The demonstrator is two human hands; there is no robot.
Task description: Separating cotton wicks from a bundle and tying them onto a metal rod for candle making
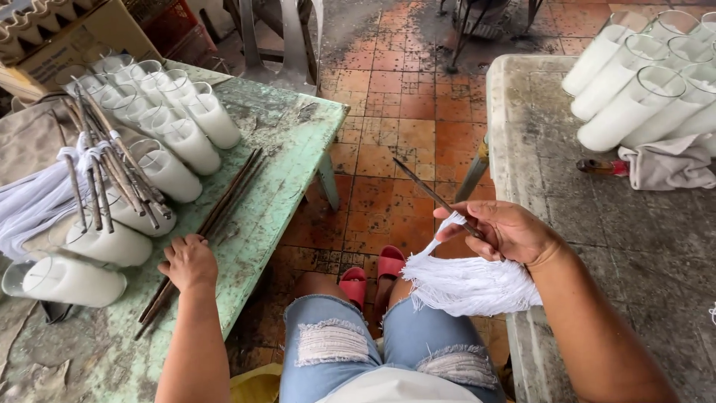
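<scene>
Head view: we saw two bare hands at work between two tables. Our right hand [507,231] was closed, pinching one thin dark stick [436,198] together with a bundle of white strings [470,283]; the stick pointed up and left over the floor, and the soft, frayed bundle hung below the hand, above the knees. Our left hand [188,261] lay palm down, fingers curled, on a row of long dark sticks [224,205] lying on the green table [291,149]. We couldn't tell whether it gripped them, and the sticks lay too close together for a count. The table's paint was chipped and worn.

Glass jars of white wax [190,145] lay on their sides on that table, at least ten, smooth cylinders. More sticks tied with white strings [97,168] rested across them. About seven more wax jars [634,104] lay on the grey stone table [597,209] at right, beside one crumpled grey cloth [667,164]. The orange floor tiles [403,127] looked stained. We saw two red sandals [373,276] and torn blue jeans [335,343] below.
</scene>
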